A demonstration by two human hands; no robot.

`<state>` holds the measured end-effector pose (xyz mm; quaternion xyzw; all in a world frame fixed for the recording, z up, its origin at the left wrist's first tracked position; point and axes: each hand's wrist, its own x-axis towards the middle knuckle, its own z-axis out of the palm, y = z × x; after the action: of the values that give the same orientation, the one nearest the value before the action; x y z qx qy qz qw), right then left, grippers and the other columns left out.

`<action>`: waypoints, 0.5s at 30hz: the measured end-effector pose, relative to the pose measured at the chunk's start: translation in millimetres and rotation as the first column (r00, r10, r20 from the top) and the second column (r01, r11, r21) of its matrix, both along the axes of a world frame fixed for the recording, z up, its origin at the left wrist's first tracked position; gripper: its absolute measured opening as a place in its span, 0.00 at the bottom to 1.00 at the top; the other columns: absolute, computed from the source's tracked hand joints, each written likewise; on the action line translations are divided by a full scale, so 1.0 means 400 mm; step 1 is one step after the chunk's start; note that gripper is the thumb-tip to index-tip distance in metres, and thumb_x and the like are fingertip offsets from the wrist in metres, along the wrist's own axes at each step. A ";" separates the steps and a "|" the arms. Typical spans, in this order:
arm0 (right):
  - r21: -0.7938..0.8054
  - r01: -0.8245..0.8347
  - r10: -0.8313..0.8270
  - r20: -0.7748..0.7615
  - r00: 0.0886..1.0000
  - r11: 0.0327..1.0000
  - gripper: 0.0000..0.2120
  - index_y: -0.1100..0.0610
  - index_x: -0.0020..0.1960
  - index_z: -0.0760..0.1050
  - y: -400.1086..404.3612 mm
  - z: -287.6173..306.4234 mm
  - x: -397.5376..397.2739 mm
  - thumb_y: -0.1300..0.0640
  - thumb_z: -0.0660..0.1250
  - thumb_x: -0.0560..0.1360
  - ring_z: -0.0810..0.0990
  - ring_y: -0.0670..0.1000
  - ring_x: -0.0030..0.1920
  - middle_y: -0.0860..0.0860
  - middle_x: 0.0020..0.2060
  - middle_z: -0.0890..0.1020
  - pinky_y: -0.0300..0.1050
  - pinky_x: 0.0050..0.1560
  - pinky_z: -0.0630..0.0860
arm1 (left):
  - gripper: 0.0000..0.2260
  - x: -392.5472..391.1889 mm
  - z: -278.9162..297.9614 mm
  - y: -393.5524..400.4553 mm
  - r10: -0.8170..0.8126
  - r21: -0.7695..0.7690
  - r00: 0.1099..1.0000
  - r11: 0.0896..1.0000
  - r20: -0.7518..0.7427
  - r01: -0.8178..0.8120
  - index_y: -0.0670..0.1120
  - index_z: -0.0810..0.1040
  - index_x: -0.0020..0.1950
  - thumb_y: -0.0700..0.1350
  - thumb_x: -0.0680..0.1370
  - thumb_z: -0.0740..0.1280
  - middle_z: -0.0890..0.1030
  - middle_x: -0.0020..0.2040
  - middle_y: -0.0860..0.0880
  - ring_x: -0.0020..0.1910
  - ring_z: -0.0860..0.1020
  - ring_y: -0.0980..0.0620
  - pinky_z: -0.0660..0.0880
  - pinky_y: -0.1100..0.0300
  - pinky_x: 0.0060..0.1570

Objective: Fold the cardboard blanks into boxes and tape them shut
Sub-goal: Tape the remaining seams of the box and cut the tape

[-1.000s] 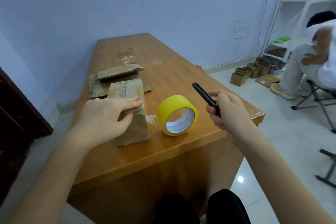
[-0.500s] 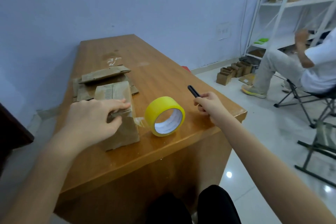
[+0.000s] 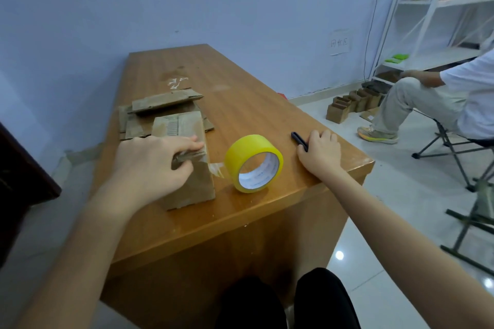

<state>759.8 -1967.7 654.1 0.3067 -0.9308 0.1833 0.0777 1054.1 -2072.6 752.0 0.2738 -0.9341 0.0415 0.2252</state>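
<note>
A folded cardboard box stands on a wooden table, toward its near left part. The left hand lies on top of the box, fingers stretched across its upper edge and thumb curled against the near face, gripping it. A strip of clear tape runs from the box's right side to a yellow tape roll, which stands on edge just right of the box. Further right, near the table's right edge, the right hand rests on the tabletop, fingers curled over the near end of a black cutter. The two hands are well apart, with the roll between them. Beyond the box lies a stack of flat cardboard blanks. At far right a seated person reaches toward white shelving, with small boxes on the floor.
</note>
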 end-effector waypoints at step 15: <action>0.109 -0.787 0.710 0.368 0.600 0.608 0.16 0.57 0.53 0.80 -0.123 0.311 0.228 0.47 0.60 0.78 0.78 0.52 0.52 0.50 0.49 0.82 0.49 0.57 0.74 | 0.14 0.007 0.031 0.003 -0.020 -0.003 0.991 1.000 0.131 0.020 0.61 0.77 0.61 0.49 0.76 0.65 0.79 0.57 0.62 0.43 0.80 0.55 0.57 0.69 0.28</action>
<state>851.2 -2017.0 778.3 0.6486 -0.7290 0.1178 -0.1844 1057.0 -2071.5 764.3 0.2607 -0.9494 0.0593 0.1647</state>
